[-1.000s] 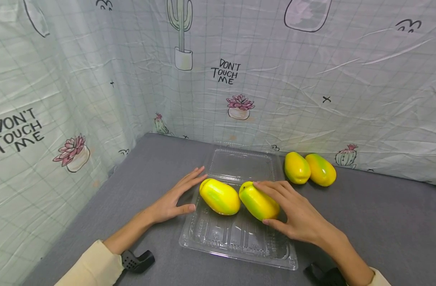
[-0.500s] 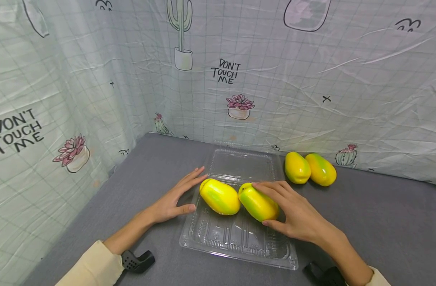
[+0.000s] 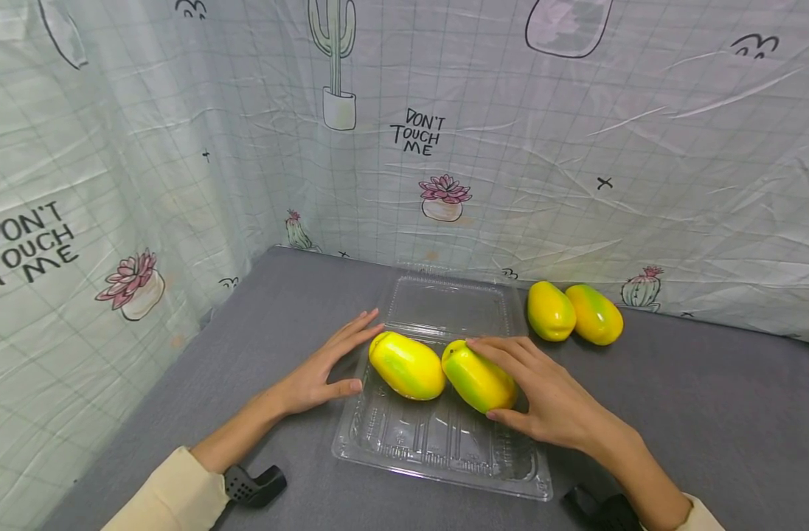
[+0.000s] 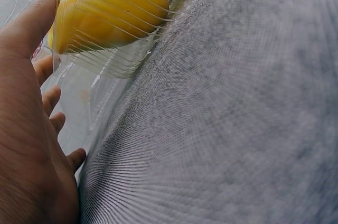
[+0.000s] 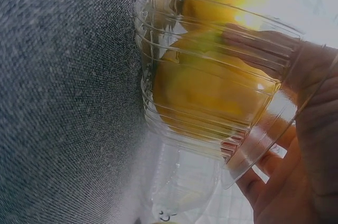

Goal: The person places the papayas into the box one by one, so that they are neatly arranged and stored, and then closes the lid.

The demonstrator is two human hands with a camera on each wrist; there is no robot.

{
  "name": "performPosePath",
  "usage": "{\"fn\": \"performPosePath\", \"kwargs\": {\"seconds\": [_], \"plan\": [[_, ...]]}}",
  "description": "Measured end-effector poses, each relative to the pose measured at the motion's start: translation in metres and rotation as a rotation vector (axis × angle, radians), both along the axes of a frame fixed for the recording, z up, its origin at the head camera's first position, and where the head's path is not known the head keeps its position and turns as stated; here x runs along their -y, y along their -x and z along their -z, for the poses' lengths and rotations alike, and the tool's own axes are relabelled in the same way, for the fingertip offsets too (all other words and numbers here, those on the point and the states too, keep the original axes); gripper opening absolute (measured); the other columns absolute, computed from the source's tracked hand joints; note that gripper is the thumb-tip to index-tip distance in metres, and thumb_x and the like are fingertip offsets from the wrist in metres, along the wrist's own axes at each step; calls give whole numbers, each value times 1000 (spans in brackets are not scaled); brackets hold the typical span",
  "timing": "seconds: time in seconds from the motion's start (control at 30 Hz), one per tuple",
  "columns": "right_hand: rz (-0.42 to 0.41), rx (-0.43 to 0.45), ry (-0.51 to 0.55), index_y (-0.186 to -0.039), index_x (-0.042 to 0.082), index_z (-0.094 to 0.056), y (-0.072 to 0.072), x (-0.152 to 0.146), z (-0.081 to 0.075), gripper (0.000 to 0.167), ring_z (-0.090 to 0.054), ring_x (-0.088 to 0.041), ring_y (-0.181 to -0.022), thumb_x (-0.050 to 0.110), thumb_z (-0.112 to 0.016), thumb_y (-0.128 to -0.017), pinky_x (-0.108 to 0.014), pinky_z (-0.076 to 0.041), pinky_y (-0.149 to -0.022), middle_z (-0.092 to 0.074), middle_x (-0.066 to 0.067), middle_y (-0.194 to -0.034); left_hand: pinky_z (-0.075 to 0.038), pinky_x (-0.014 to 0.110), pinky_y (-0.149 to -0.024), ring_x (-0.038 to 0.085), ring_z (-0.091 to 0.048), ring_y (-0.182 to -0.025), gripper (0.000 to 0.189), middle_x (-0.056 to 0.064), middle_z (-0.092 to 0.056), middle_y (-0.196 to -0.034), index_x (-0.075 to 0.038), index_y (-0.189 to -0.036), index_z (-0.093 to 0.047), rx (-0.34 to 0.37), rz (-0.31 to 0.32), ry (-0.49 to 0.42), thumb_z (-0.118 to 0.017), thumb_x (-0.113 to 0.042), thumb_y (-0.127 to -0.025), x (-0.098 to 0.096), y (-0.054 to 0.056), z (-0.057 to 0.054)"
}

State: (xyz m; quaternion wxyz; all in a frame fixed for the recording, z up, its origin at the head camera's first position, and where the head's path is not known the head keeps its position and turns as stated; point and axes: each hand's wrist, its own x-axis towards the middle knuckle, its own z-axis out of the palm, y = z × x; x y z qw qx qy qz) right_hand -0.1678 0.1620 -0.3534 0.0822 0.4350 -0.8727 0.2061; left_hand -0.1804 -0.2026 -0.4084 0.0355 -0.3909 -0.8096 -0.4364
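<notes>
A clear plastic clamshell container (image 3: 437, 472) lies opened on the grey cloth, its lid (image 3: 452, 302) folded back toward the wall. Two yellow-green mangoes sit side by side in its base. My right hand (image 3: 550, 394) holds the right mango (image 3: 480, 377), thumb on the near side and fingers over the far side. The left mango (image 3: 407, 366) touches it end to side. At the container's left rim is my left hand (image 3: 321, 372), fingers straight and spread, thumb pointing at the rim. In the right wrist view, the held mango (image 5: 206, 94) shows through the ribbed clear wall.
Two more mangoes, one (image 3: 551, 312) leaning against the other (image 3: 596, 315), lie at the back right near the wall. A printed curtain (image 3: 510, 147) hangs behind and along the left. Black wrist camera mounts (image 3: 254, 484) sit below both wrists.
The right mango has shifted very slightly toward the near side under my right hand. My left hand and the container stay where they were.
</notes>
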Motion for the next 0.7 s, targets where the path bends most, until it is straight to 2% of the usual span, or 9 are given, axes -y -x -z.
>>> {"fn": "performPosePath", "kwargs": {"seconds": [0.7], "plan": [[-20,-8,-4,-150,23,-31,1,-1,-3,93,-41,-15,-125,28,-84,-73,-45,-45,-93,-37,6,-146,-8,69,-104,39,-3,-143,76,12,-12,-159,-15,-152,-28,4,-6,3,-54,-53,-92,-1,0,0]]}}
